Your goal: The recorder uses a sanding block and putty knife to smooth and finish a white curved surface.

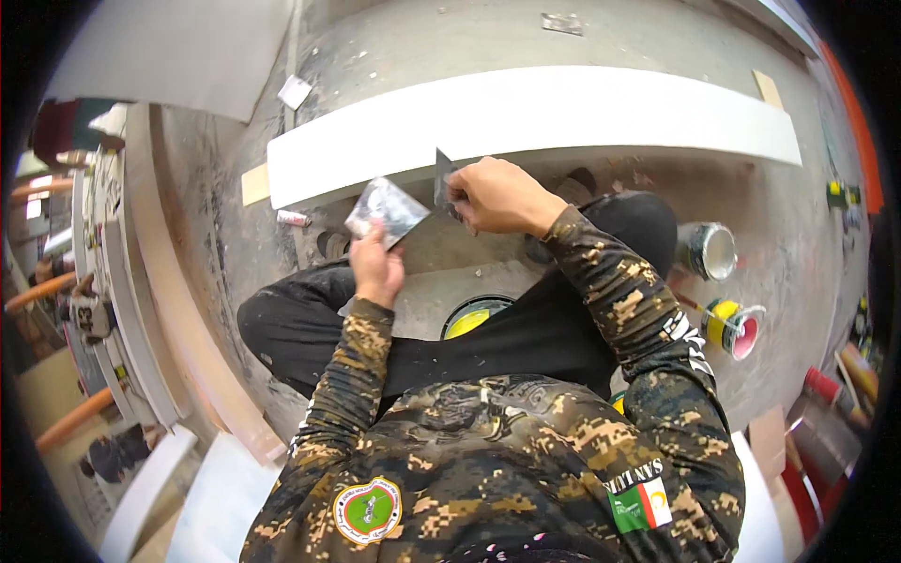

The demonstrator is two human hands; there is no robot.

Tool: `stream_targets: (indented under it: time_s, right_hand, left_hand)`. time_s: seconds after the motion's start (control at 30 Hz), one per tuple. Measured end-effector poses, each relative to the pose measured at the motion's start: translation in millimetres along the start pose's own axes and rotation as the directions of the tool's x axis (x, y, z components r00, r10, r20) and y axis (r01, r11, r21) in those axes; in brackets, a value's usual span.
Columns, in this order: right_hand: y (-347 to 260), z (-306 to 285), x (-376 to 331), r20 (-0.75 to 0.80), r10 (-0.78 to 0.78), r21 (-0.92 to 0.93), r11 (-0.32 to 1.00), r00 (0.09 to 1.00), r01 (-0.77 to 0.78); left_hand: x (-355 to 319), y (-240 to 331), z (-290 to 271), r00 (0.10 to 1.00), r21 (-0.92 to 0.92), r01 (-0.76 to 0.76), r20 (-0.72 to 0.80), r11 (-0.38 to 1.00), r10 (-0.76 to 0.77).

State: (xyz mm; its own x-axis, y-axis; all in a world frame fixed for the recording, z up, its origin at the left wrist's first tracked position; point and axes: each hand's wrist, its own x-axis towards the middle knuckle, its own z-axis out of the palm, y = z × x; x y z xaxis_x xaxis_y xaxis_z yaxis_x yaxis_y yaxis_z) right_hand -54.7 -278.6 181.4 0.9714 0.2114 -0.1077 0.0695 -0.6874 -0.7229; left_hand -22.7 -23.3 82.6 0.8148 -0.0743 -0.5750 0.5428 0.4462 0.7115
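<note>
My left hand (377,266) grips a flat, square-edged filler plate (388,208), grey and smeared with white. Just right of it, my right hand (507,195) pinches a thin dark scraper blade (443,175), held nearly upright with its tip pointing away from me. The two tools are close together but apart. Beyond them, a long white board (535,108) lies across in front of me. The scraper's tip overlaps the board's near edge in view; I cannot tell whether they touch. My right fingers hide the scraper's lower part.
A tub with yellow inside (469,319) sits between my legs. To the right stand a tin of whitish stuff (715,251) and a yellow-sided tin (737,328). A small can (293,218) lies near the board's left end. Long planks (178,272) run along the left.
</note>
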Motion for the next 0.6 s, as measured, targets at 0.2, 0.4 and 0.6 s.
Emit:
stream_targets:
  time_s: [0.2,0.4,0.6]
  right_hand:
    - [-4.5,-57.4,-84.3,-0.449,0.121,0.162,0.985,0.885,-0.052]
    - [75.6,-64.7,-196.7,-0.761,0.583,0.616,0.512,0.285,0.599]
    - [215.6,20.5,-347.9,-0.500,0.864,0.596,0.400,-0.069,0.696]
  left_hand:
    - [-15.7,12.8,-16.6,0.994,0.055,0.024,0.104,0.998,-0.029]
    - [-18.4,-4.4,-26.1,0.987,0.136,0.146,0.053,0.980,-0.154]
    - [1.8,-13.8,-51.0,0.969,0.293,0.219,0.046,0.931,-0.243]
